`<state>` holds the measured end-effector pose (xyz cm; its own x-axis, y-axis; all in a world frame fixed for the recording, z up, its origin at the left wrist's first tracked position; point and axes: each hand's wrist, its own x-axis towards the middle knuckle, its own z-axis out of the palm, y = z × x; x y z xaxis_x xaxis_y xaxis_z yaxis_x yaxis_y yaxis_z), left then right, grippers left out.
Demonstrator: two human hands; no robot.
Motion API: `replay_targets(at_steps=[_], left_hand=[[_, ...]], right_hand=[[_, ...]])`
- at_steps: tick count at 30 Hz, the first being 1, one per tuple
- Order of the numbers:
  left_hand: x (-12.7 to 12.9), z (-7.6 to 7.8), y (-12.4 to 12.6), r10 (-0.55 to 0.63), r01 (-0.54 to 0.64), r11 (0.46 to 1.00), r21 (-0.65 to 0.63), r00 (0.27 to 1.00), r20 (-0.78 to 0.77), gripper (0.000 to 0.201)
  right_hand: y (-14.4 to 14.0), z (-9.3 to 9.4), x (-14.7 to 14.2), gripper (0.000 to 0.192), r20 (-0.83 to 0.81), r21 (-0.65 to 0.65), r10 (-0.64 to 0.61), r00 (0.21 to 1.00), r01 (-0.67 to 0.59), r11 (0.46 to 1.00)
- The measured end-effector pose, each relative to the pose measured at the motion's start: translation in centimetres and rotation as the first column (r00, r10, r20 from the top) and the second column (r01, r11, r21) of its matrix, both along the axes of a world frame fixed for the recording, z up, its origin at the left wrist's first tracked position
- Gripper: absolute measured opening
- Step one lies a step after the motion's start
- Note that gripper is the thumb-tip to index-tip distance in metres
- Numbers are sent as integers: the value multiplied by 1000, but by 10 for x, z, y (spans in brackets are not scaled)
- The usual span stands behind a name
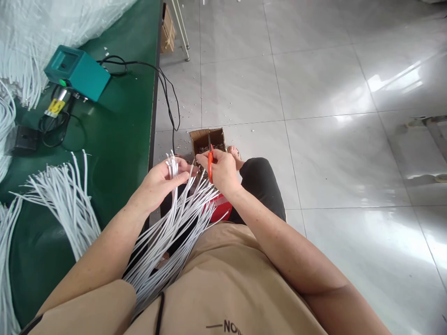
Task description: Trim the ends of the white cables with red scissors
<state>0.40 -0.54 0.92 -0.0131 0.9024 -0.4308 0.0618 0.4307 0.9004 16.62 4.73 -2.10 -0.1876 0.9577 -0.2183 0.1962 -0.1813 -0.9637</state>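
fingers [164, 179] curled round white cables [174, 211] (left hand [157, 184]), right hand [221, 172] gripping orange cutters [210, 160]

Only readable txt: dark letters "NO" on the tan shirt [223, 298] at the near edge, preceded by a short dash; the rest is cut off by the frame. Yellow label [55, 107] on the cable by the teal box [77, 72], far left on the tabletop [122, 139], carries dark print, too small to read.
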Motion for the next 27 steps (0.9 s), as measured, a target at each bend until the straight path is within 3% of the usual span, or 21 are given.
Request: replay_targets(at_steps=[2, 4, 10, 13, 18, 21, 27], left_hand=[[-3, -1, 0, -47, 46, 999, -15, 993, -104, 31], [-6, -2, 1, -56, 53, 998, -18, 983, -174, 36], [-7, -8, 1, 48, -38, 997, 60, 986, -162, 49], [-4, -9, 0, 74, -60, 994, 89, 983, -169, 57], [-1, -4, 0, -2, 13, 998, 58, 981, -194, 49], [-3, -1, 2, -70, 71, 997, 13, 994, -89, 46], [-6, -7, 5, 162, -159, 985, 62, 985, -60, 56]], right_hand=[[1, 4, 3, 20, 42, 140, -58, 997, 52, 989], [0, 11, 4, 20, 32, 199, -44, 999, 37, 979], [-8, 21, -3, 15, -56, 75, 134, 989, -130, 989], [-10, 20, -8, 14, -33, 77, 174, 984, -171, 982], [-8, 16, -13, 14, -63, 85, 184, 981, -178, 980], [-9, 14, -11, 17, -75, 26, 148, 986, -146, 989], [-10, 16, -5, 25, -166, -95, 134, 977, -151, 984]])
